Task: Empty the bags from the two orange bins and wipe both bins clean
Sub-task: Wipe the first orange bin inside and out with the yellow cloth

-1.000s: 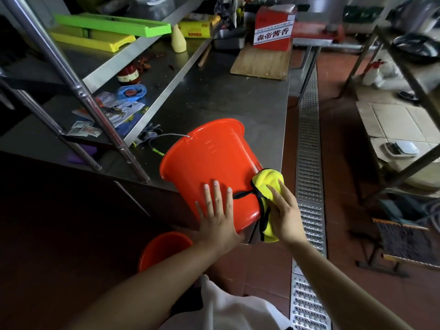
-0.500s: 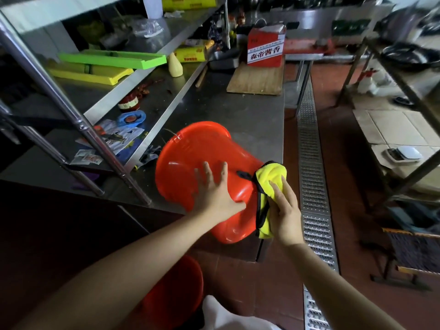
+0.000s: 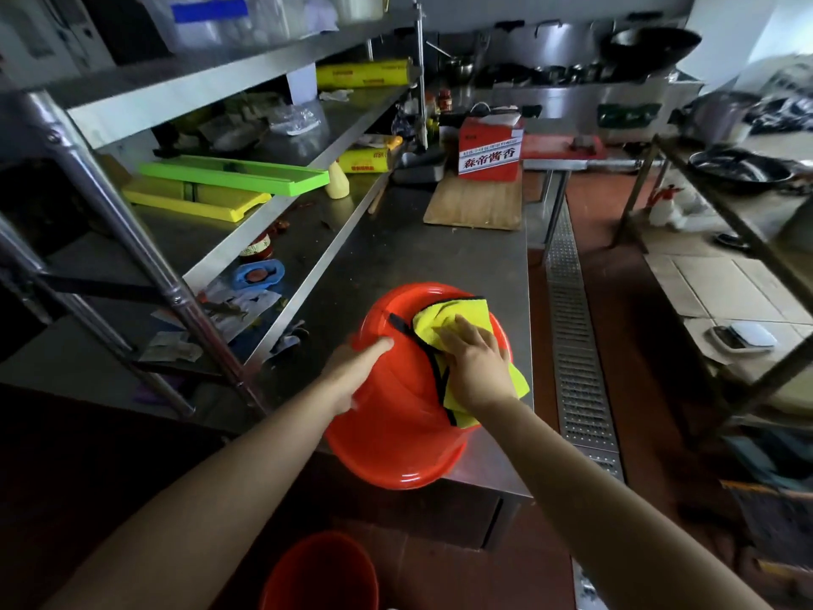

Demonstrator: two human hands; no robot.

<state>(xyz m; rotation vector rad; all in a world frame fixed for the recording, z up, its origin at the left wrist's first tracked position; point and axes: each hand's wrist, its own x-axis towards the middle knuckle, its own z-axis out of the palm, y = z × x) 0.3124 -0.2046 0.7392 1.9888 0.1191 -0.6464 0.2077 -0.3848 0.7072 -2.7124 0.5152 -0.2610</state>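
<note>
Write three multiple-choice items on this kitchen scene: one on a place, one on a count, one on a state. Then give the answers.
1. Where does the orange plastic bin being wiped rest?
A. on the steel counter's near edge
B. on the tiled floor
C. on the upper shelf

2. How many orange bins show?
A. one
B. two
C. three

3. What does the right hand do?
A. hangs idle
B. lifts a red box
C. presses a yellow cloth onto the bin

Answers:
1 A, the bin lies tipped at the stainless steel counter edge, steadied by the left hand.
2 B, a second orange bin stands on the floor below.
3 C, its flat fingers cover the cloth.
</note>
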